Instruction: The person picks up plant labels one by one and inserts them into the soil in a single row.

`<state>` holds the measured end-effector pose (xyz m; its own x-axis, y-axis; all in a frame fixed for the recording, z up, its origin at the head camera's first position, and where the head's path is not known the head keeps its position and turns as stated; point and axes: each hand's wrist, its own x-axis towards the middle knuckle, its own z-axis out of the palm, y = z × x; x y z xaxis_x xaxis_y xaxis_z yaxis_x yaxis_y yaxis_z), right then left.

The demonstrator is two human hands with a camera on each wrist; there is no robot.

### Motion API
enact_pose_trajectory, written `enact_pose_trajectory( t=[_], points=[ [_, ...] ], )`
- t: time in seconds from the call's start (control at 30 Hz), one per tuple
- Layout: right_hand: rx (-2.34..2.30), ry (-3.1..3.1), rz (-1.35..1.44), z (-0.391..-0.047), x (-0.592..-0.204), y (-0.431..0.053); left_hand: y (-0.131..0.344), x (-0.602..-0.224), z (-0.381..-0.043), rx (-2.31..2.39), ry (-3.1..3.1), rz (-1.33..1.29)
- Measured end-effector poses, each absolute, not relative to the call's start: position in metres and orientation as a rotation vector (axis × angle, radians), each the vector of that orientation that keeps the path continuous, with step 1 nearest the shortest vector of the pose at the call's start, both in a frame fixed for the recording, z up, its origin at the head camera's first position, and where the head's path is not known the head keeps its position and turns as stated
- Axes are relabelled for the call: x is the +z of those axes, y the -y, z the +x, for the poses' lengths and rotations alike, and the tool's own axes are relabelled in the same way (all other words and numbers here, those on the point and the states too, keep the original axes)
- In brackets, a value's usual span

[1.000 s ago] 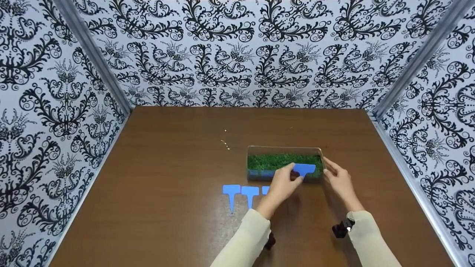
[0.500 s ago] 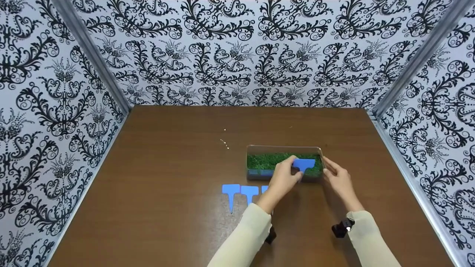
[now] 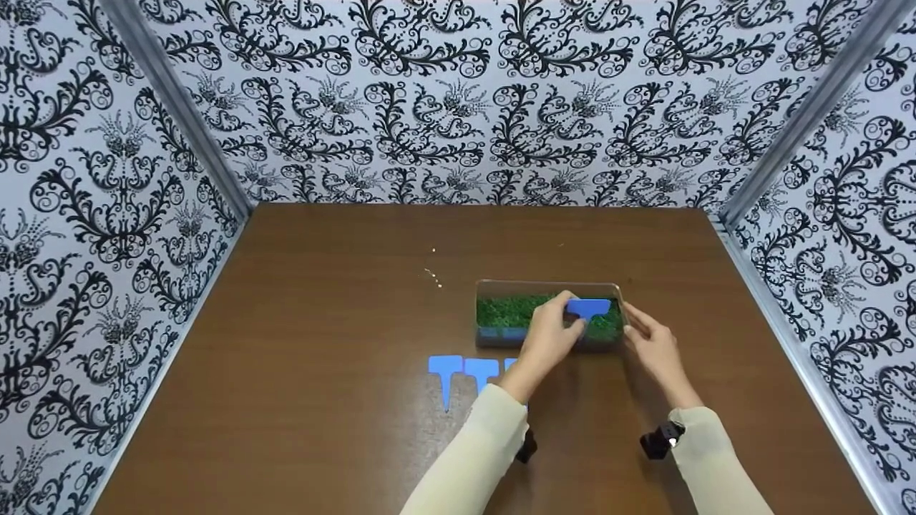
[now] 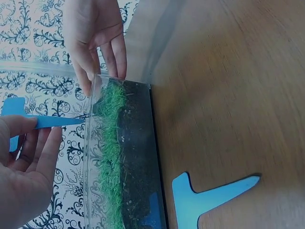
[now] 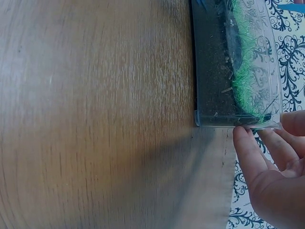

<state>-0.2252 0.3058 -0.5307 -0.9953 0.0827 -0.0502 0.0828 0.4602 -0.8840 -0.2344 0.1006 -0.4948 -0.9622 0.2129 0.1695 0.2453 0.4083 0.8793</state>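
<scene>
Three flat blue T-shaped plastic markers (image 3: pixel 446 364): in a row on the brown wood-grain table (image 3: pixel 322 322).
Clear rectangular plastic box (image 3: pixel 495 289): green grass (image 3: pixel 507 311) over dark soil (image 4: pixel 138 148).
Left hand (image 3: pixel 549 334): thumb and fingers pinching a fourth blue T-shaped marker (image 3: pixel 591 307), above the box's right half.
Right hand (image 3: pixel 655 350): fingers extended, touching the box's right end.

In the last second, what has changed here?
The left hand, pinching a blue T-shaped tag, has shifted slightly upward in the head view, carrying it along; nothing was newly grasped or released. The right hand stays against the clear container, and the tags on the table lie as before.
</scene>
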Motion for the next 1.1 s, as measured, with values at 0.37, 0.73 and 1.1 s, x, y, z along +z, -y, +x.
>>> enact_pose_trajectory(
  t=[0.37, 0.73, 1.1],
  points=[
    [-1.611, -2.694, 0.16, -0.225, -0.532, -0.306, -0.102, -0.493, -0.239, -1.567, 2.575, -0.459],
    [-1.598, -2.698, 0.172, -0.225, -0.532, -0.307, -0.105, -0.495, -0.243, -1.656, 2.522, -0.426],
    [-1.611, -2.687, 0.174, -0.224, -0.531, -0.306, -0.107, -0.5, -0.249, -1.705, 2.444, -0.393]
  ],
)
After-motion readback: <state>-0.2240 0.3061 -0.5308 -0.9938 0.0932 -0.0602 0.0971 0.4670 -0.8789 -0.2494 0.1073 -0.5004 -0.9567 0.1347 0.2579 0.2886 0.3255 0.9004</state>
